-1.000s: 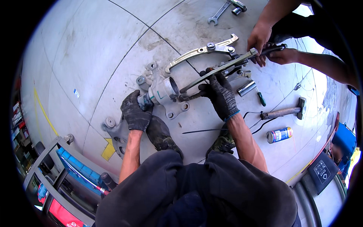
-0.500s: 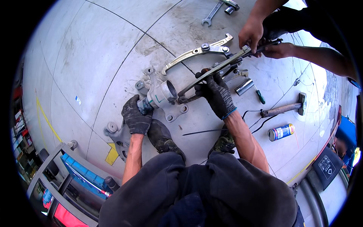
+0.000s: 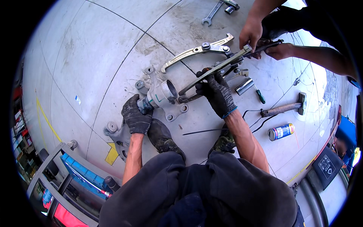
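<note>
**Gripping the knuckle and the puller arm**

Kneeling on the concrete floor [image 3: 94,56], the person has both gloved hands busy. Left hand [image 3: 136,115] is clenched around the stub end of the grey knuckle [image 3: 162,94], which lies on the floor just ahead of the knees, bore facing right. Right hand [image 3: 216,92] is wrapped tight on the long puller arm [image 3: 211,72], which slants up and right from the knuckle's bore. At the arm's far end a co-worker's hand [image 3: 250,34] grips it, and that person's other hand [image 3: 280,51] holds a dark rod there.

A second puller arm [image 3: 196,51] lies just beyond, apart from the knuckle. To the right it's crowded: socket [image 3: 245,86], screwdriver [image 3: 260,95], hammer [image 3: 283,109], spray can [image 3: 280,131]. A spanner [image 3: 211,13] sits far up. To the left, bare concrete runs wide open to the rack [image 3: 75,170] at lower left.
</note>
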Action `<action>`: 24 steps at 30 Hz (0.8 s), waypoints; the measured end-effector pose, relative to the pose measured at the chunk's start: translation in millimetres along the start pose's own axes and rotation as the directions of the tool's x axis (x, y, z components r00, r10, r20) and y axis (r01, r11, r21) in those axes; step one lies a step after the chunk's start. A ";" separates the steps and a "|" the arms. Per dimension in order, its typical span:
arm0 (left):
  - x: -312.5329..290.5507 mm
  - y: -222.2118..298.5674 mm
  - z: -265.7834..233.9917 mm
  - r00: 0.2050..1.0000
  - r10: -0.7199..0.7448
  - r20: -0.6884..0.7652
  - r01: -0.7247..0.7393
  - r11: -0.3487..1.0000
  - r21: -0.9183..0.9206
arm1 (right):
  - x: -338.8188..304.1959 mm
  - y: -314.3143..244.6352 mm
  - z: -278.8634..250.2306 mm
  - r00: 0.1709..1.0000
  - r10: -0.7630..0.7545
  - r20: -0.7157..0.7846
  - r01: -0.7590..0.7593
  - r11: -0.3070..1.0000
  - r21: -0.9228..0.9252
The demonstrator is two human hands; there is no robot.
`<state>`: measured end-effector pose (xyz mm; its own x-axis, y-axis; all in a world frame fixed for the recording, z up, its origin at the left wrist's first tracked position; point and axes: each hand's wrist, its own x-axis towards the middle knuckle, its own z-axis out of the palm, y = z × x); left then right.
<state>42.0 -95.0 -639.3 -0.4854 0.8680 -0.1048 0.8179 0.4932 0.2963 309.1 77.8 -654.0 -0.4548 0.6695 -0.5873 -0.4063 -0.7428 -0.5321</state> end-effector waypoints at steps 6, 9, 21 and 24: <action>-0.9 -3.0 -2.2 1.000 -0.012 0.013 0.012 1.000 0.016 | 1.4 2.9 1.2 1.000 0.013 0.014 -0.013 1.000 0.002; -0.5 -1.4 -2.4 1.000 -0.012 0.008 0.012 1.000 0.019 | 1.1 2.0 1.1 1.000 0.015 0.008 -0.015 1.000 0.007; -0.8 -1.8 -1.6 1.000 -0.013 0.006 0.012 1.000 0.018 | -0.7 -0.2 2.4 1.000 0.030 0.005 -0.030 0.999 -0.010; -2.2 -5.3 -2.5 1.000 -0.019 0.007 0.019 1.000 0.021 | -1.5 1.0 5.0 0.999 0.036 0.004 -0.036 0.999 -0.027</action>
<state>38.0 -99.6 -638.2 -0.4984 0.8590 -0.1174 0.8150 0.5104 0.2744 305.4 76.0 -650.6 -0.4728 0.6419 -0.6036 -0.3678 -0.7663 -0.5268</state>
